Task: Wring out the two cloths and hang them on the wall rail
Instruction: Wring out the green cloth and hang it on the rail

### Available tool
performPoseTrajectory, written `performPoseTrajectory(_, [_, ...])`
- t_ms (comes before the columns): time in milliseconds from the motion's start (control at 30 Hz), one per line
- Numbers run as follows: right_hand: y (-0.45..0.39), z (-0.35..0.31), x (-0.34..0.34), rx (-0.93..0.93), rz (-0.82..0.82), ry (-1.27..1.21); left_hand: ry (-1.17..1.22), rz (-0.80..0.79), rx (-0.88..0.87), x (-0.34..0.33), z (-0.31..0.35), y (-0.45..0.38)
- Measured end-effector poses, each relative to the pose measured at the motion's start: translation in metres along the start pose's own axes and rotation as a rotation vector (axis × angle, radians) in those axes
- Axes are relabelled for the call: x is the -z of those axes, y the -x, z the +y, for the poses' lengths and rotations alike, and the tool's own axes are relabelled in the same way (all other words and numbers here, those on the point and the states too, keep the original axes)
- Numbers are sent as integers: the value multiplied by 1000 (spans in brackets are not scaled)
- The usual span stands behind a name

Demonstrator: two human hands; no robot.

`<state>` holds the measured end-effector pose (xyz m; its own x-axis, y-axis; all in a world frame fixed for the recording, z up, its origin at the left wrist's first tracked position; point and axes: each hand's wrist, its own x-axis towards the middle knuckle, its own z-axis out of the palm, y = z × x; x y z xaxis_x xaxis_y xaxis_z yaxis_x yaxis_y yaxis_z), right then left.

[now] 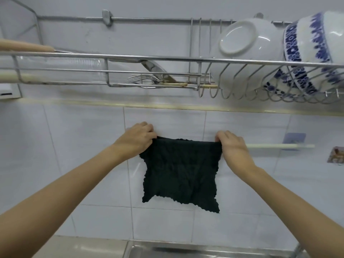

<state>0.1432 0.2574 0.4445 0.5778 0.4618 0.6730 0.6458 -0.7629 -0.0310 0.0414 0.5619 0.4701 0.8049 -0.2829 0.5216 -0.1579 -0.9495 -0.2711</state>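
A dark green cloth (pixel 180 174) with a wavy edge hangs flat against the tiled wall, its top edge stretched level with the thin white wall rail (pixel 279 146). My left hand (pixel 135 139) grips the cloth's top left corner. Over at the top right corner, my right hand (pixel 232 148) pinches the fabric. The rail shows only to the right of my right hand, ending at a clear adhesive hook (pixel 294 140); the part behind the cloth is hidden. No second cloth is in view.
Above hangs a steel wire dish rack (pixel 167 59) with a white bowl (pixel 240 37), blue-patterned bowls (pixel 312 43), forks and a knife (pixel 158 70). A steel sink (pixel 204 250) lies below at the frame's bottom edge. A small picture tile (pixel 336 155) sits at the right.
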Motion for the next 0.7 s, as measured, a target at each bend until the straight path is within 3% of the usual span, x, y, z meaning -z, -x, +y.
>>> performPoseTrajectory(133, [8, -3, 9, 14, -41, -144, 248, -170, 190, 10, -1, 0])
performPoseTrajectory(267, [2, 4, 18, -46, -264, -214, 282, -328, 183, 18, -8, -3])
performPoseTrajectory(333, [-5, 7, 19, -86, -294, -319, 256, -304, 118, 24, -11, -3])
performPoseTrajectory(433, [-13, 6, 19, -102, -202, -327, 182, -240, 53, 33, -15, -4])
performPoseTrajectory(600, [-14, -7, 13, -50, 46, 31, -340, -33, 22, 28, -1, -11])
performPoseTrajectory(700, [-14, -13, 13, 58, 5, 80, -296, -3, 30, 21, 8, -13])
